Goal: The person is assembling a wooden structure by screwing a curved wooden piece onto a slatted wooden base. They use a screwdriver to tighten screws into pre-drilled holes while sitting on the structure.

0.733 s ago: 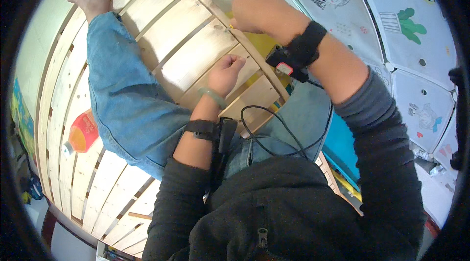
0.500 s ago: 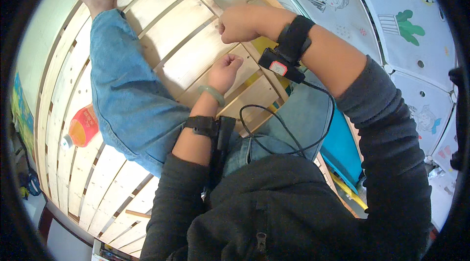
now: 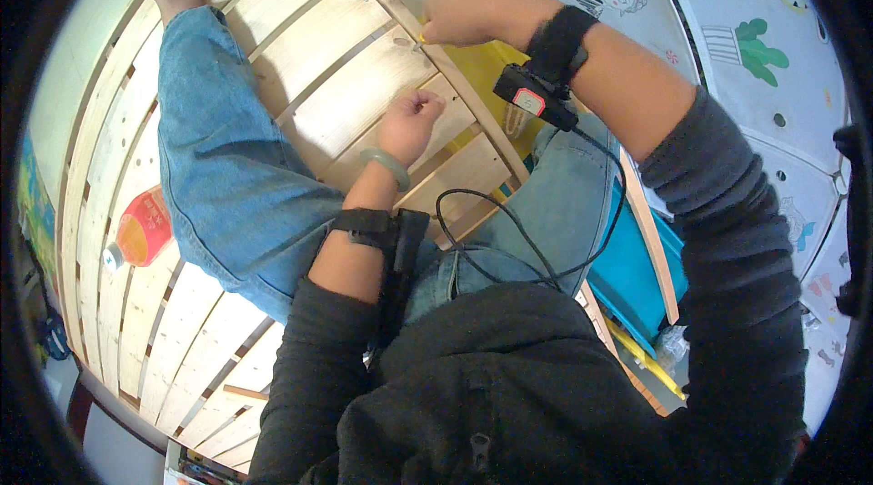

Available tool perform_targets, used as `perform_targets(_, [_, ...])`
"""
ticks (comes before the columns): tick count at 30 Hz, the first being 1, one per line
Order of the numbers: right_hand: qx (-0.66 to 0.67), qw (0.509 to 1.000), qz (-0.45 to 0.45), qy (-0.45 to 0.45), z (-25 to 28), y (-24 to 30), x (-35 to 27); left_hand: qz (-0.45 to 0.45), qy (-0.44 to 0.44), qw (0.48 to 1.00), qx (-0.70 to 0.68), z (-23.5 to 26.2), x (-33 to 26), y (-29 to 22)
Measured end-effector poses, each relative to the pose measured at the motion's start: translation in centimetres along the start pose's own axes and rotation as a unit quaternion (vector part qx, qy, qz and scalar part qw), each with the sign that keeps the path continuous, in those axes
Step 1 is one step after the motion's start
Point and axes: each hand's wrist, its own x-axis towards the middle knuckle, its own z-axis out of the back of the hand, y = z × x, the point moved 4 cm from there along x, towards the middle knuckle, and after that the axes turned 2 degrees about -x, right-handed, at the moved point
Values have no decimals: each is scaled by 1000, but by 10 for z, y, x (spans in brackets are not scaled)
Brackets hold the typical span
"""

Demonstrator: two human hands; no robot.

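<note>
My left hand [image 3: 411, 128] is closed above the pale wooden slats [image 3: 320, 80], thumb pressed against curled fingers. A pale green bangle [image 3: 386, 167] circles its wrist. Farther off and to the right, my right hand [image 3: 461, 12] is closed too, slightly blurred, above the edge rail of the slatted frame. A tiny yellow spot shows at its fingertips, too small to name. What either hand pinches, if anything, is hidden. Black straps hold a small black box [image 3: 532, 96] on my right wrist, and a black cable [image 3: 496, 199] loops from it across my lap.
My jeans-clad leg [image 3: 236, 158] stretches over the slats at left. A bottle [image 3: 144, 229] with orange drink and red label lies beside it. At right are a turquoise bin [image 3: 632, 262], a wooden strip [image 3: 650, 235] and white panels [image 3: 764, 58] with drawings.
My right hand has moved up and slightly right, farther from the left hand. My left hand has shifted only a little. More of the turquoise bin and wooden strip shows.
</note>
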Motion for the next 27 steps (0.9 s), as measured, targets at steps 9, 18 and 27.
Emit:
perform_targets(9, [-235,907,349,-18,20,28,-9,-192,-4,936,295,43,32,-79])
perform_targets(18, [9,987,-6,-163,-7,2,-17,-218,-11,845,487,31,56,-93])
perform_targets(27, [8,981,180,-76,25,8,-34,-266,115,827,482,33,66,-119])
